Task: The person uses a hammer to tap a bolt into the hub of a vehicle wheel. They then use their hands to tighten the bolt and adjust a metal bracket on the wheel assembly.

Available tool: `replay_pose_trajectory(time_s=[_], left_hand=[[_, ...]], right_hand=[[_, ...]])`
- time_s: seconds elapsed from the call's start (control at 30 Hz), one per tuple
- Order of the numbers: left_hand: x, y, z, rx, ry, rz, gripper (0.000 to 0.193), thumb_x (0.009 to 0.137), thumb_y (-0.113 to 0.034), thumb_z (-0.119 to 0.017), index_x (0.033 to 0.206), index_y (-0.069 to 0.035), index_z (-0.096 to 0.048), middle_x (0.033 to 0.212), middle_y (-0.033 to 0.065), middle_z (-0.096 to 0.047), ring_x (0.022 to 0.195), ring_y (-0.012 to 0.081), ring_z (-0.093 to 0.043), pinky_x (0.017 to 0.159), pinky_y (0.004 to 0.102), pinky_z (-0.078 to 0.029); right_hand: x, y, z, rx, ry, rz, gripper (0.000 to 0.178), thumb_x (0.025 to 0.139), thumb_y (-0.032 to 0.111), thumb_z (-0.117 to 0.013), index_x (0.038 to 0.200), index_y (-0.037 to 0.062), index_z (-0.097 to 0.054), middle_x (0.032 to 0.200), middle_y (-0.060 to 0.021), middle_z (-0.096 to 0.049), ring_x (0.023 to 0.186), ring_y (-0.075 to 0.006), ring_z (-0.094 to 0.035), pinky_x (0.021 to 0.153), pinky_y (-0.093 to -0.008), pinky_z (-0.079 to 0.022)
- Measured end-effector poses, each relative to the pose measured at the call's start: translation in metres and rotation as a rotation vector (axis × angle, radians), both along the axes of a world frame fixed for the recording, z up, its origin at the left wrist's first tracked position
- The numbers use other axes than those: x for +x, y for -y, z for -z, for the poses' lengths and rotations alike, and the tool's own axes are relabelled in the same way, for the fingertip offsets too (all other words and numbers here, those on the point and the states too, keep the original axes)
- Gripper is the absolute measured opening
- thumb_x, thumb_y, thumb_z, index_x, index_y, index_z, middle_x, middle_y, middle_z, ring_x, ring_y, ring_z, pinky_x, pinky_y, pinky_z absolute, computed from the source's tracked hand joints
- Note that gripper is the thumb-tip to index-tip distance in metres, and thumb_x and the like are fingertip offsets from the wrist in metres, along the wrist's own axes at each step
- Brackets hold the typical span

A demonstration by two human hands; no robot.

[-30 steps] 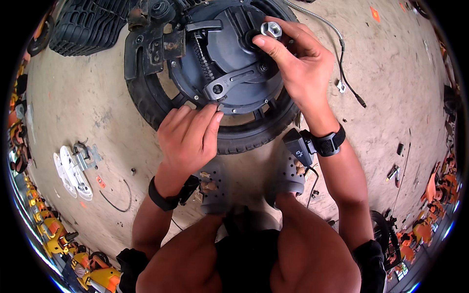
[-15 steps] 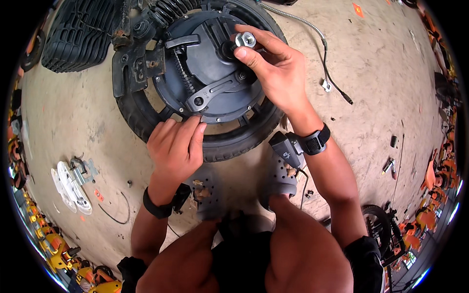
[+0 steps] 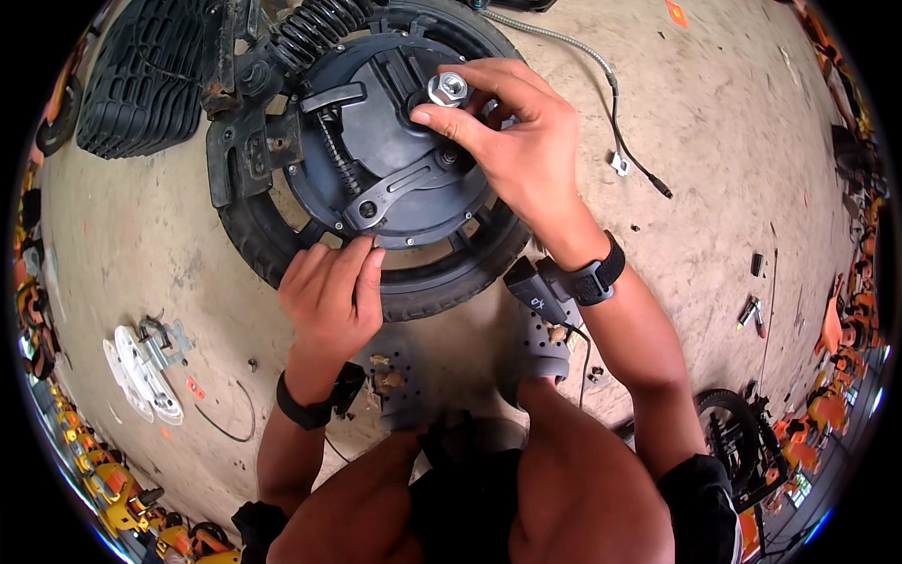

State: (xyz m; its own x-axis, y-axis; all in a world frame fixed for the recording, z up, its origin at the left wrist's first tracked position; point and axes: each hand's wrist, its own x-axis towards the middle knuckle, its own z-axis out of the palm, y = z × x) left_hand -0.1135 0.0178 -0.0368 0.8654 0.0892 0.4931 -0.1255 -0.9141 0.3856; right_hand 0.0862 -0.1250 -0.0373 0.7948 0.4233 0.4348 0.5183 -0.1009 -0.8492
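Observation:
My right hand (image 3: 531, 136) pinches a silver flanged hex nut (image 3: 447, 89) between thumb and fingers. It hovers over the dark hub cover of a wheel (image 3: 427, 291) with a black tyre. Whether the nut touches the axle end behind it, I cannot tell. A grey brake lever arm (image 3: 404, 191) crosses the hub, with a thin spring (image 3: 336, 155) beside it. Below the arm's lower end, my left hand (image 3: 331, 293) rests at the wheel's near rim, thumb and fingers pressed together. What those fingertips hold, if anything, is hidden.
A coil shock absorber (image 3: 315, 33) and metal brackets adjoin the wheel's upper left. Further left lies a black ribbed plastic part (image 3: 141, 80). A cable (image 3: 615, 103) runs along the floor at right. White parts (image 3: 141, 374) lie at lower left, and small pieces (image 3: 752, 315) at right.
My right hand has brought the nut slightly left and down over the hub, and the nut has turned more face-up. My left hand stays at the rim. The whole view has shifted a little.

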Motion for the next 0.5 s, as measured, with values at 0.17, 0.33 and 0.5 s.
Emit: replay_pose_trajectory(time_s=[0.17,0.33,0.5], left_hand=[[-0.0016,-0.0001,-0.0001,0.017,-0.010,-0.006,0.012,0.091,0.000,-0.073,0.102,0.003,-0.070,0.076,0.0065,-0.063,0.056,0.0213,-0.049,0.057,0.0335,-0.042],[-0.0018,-0.0019,0.0006,0.021,-0.008,-0.002,0.012,0.091,0.000,-0.073,0.102,0.004,-0.070,0.076,0.0068,-0.062,0.056,0.0211,-0.048,0.056,0.0334,-0.041],[-0.0009,-0.0011,0.0002,0.009,-0.005,0.001,0.012,0.091,0.000,-0.073,0.101,0.004,-0.070,0.075,0.0067,-0.062,0.056,0.0211,-0.048,0.056,0.0332,-0.041]], right_hand=[[-0.0077,-0.0007,0.0014,-0.029,-0.007,0.016,0.045,0.078,0.025,-0.092,0.113,0.0019,-0.077,0.097,-0.0070,-0.072,0.063,-0.0111,-0.061,0.059,-0.0263,-0.051],[-0.0106,-0.0004,0.0041,0.038,-0.044,0.012,0.036,0.086,0.020,-0.087,0.116,0.0028,-0.077,0.099,-0.0077,-0.073,0.064,-0.0108,-0.061,0.060,-0.0262,-0.051],[-0.0087,0.0014,0.0018,0.062,-0.130,-0.043,0.035,0.085,0.016,-0.087,0.115,0.0009,-0.077,0.099,-0.0083,-0.073,0.065,-0.0092,-0.061,0.061,-0.0254,-0.050]])
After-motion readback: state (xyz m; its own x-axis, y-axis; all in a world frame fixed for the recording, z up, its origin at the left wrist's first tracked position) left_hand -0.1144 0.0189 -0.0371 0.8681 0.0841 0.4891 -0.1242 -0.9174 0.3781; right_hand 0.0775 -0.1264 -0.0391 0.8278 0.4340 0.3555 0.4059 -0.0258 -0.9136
